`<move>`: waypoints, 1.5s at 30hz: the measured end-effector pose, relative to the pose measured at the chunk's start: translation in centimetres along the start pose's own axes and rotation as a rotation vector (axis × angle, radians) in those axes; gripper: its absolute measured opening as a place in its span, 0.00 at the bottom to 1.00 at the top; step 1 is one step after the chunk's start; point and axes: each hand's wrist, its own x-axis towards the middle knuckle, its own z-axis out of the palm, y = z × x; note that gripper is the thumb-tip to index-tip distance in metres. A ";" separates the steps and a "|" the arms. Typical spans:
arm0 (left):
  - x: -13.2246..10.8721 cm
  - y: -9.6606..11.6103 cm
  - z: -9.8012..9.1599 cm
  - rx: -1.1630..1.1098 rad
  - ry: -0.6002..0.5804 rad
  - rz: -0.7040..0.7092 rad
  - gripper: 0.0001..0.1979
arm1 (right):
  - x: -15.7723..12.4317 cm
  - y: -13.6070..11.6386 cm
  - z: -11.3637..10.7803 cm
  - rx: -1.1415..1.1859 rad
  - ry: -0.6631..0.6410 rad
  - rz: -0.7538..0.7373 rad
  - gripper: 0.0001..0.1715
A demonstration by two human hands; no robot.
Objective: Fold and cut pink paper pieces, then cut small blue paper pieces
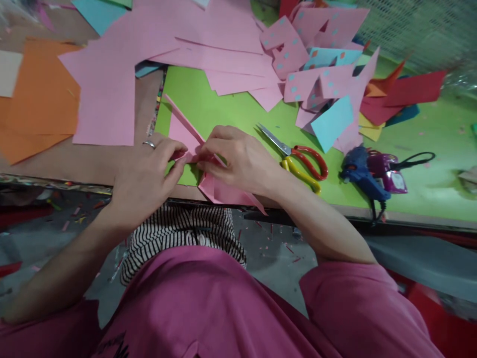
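A folded pink paper piece (182, 130) lies over the near edge of the green table surface (223, 112). My left hand (143, 176), with a ring on one finger, pinches the paper at its middle fold. My right hand (242, 159) pinches the same fold from the right, fingertips almost meeting the left hand's. Part of the pink paper sticks out below my right hand, past the table edge. Both hands are closed on the paper.
Scissors with red and yellow handles (298, 159) lie just right of my right hand. A blue glue gun (363, 174) with a cord sits farther right. Pink sheets (122, 64), orange paper (37, 99) and dotted scraps (316, 74) cover the back.
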 end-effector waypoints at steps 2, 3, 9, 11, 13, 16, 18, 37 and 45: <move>0.0 -0.1 0.0 0.001 -0.014 0.015 0.10 | 0.6 -0.6 -0.4 -0.012 -0.042 0.061 0.13; 0.0 -0.1 0.0 0.007 -0.013 0.033 0.10 | 0.9 -0.8 -0.7 -0.019 -0.073 0.091 0.12; 0.1 -0.2 0.0 0.077 0.065 0.060 0.10 | 2.4 -1.8 -2.2 -0.098 -0.240 0.165 0.13; 0.0 -0.2 0.0 0.084 0.058 0.067 0.11 | 2.3 -2.2 -2.0 -0.144 -0.226 0.145 0.12; -0.1 -0.2 -0.1 0.092 0.046 0.067 0.11 | 2.0 -2.4 -1.5 -0.199 -0.182 0.119 0.13; -0.5 -0.5 -0.2 0.071 0.028 0.050 0.10 | 1.5 -2.3 -0.8 -0.224 -0.136 0.106 0.12; -0.8 -0.7 -0.2 0.027 0.044 0.042 0.08 | 1.5 -2.2 -0.6 -0.207 -0.137 0.124 0.13; 0.7 0.3 -0.2 -0.053 -0.063 0.006 0.10 | 1.8 -1.9 -0.7 -0.244 -0.136 0.113 0.10; 0.6 0.7 -0.4 -0.026 -0.074 -0.031 0.11 | 1.5 -2.1 -0.6 -0.248 -0.152 0.137 0.11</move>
